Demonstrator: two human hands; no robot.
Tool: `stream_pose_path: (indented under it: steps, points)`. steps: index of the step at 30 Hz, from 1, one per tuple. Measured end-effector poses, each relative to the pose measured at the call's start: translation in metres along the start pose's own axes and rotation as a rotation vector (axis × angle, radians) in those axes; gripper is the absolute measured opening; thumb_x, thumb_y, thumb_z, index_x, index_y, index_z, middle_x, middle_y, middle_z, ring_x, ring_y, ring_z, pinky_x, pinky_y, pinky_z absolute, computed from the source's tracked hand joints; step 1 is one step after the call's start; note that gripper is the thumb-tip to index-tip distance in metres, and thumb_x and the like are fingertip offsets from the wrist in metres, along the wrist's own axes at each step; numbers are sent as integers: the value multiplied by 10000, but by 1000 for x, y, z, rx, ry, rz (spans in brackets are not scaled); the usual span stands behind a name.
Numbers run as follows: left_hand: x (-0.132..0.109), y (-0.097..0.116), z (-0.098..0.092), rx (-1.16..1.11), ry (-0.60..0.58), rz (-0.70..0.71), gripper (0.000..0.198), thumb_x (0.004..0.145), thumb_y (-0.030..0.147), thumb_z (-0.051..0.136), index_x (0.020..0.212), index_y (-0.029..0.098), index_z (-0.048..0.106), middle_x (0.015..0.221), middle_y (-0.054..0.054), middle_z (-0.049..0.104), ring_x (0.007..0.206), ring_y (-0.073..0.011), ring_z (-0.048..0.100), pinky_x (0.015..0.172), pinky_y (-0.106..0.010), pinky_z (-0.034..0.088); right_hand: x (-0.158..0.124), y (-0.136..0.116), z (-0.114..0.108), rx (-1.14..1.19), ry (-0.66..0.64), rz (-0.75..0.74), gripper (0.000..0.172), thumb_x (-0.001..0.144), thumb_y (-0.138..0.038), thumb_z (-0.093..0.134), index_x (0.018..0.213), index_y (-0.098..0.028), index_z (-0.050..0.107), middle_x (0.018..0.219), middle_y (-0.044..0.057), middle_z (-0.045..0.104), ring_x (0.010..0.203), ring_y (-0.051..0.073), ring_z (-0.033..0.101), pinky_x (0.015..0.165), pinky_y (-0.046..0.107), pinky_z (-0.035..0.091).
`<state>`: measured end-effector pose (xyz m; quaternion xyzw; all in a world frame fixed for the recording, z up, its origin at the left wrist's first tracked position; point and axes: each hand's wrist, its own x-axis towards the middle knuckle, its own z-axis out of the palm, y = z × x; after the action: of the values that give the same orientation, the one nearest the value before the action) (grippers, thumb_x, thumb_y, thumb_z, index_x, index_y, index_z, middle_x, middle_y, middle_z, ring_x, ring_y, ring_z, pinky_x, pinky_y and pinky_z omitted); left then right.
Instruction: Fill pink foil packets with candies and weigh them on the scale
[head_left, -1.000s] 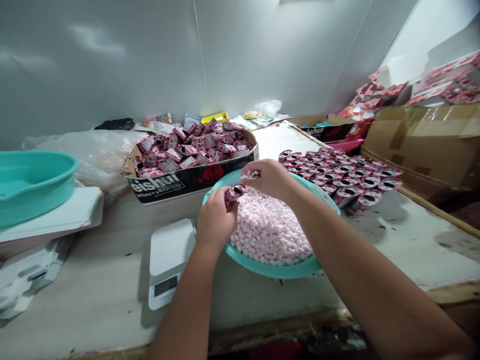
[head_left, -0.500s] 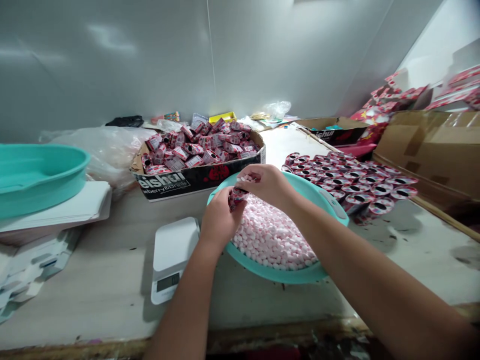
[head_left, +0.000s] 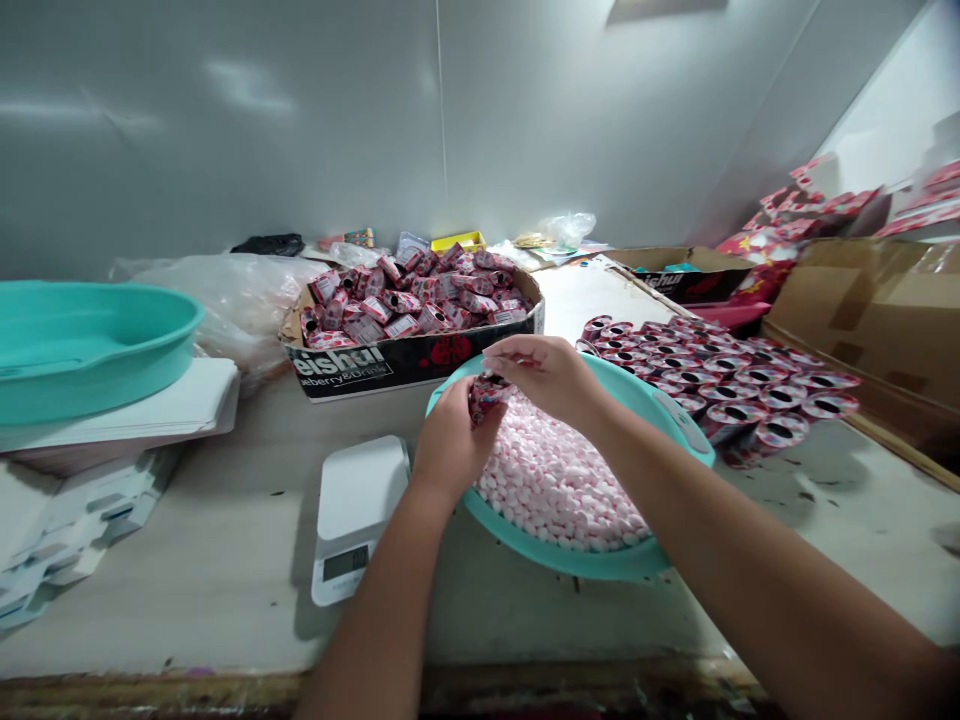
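My left hand (head_left: pixel 454 432) is closed round a small pink-and-red printed carton (head_left: pixel 487 396), held tilted above the left side of a turquoise basin (head_left: pixel 517 545). My right hand (head_left: pixel 544 372) curls over the carton's top end, its fingers bent together at the opening. Whatever lies under those fingers is hidden. Small pale pink tablet candies (head_left: pixel 562 480) fill much of the basin below both hands.
A white digital scale (head_left: pixel 360 490) lies left of the basin. Behind it stands a black-printed box (head_left: pixel 352 372) heaped with printed cartons. Open-topped cartons (head_left: pixel 735 385) stand packed at right. Another turquoise basin (head_left: pixel 97 350) rests on stacked card at left; a brown cardboard box (head_left: pixel 862 330) is far right.
The view has shifted slightly, so everything sits further right. Pale candies showed at my right fingertips earlier; now those fingers cover the carton's opening more flatly. My left hand keeps the carton.
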<state>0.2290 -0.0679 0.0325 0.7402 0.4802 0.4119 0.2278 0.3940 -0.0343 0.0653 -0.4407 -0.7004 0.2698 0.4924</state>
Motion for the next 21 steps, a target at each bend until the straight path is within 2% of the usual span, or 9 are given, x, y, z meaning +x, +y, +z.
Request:
stream_pose_path:
  steps: [4,9,12,15,18,21]
  points:
    - [1,3,0,-19,5,-27,267,915,320,626,1157,208,641,1121,-82,717,1075,-266,656,902,-369,505,0,2,0,120,-23,6,438,816,-516,694,989,-116,743,941,100,726,888,160,688,838,277,574]
    - [3,6,-1,18,0,-20,244,887,247,634,1128,216,656,1101,-65,716,1066,-262,645,909,-372,491,4,10,-2,254,-18,-5,584,795,-584,720,1153,-125,685,1005,113,719,930,159,691,890,309,581]
    - [2,5,-1,5,-1,-21,268,904,296,634,1157,206,641,1100,-74,712,1044,-259,650,893,-369,497,5,10,-7,86,7,-41,451,835,-489,673,1113,-134,706,1043,103,716,954,152,676,876,286,559]
    - [1,3,-1,17,-16,-10,296,924,369,624,1161,193,633,1099,-91,705,1026,-269,652,868,-376,501,3,4,-13,-124,-55,-22,309,846,-371,629,1014,-135,736,1026,80,719,904,135,662,807,248,533]
    - [0,3,-1,26,-17,-7,303,929,379,622,1163,187,635,1101,-100,705,1035,-275,652,876,-381,500,2,0,-15,-173,-109,-4,290,863,-356,603,981,-131,744,1004,71,722,875,125,658,781,232,521]
    - [0,4,-2,7,-16,2,301,931,366,624,1176,193,632,1118,-93,706,1060,-273,648,901,-387,499,3,1,-15,-163,-55,4,301,860,-348,603,1005,-128,750,983,73,724,866,127,660,790,231,522]
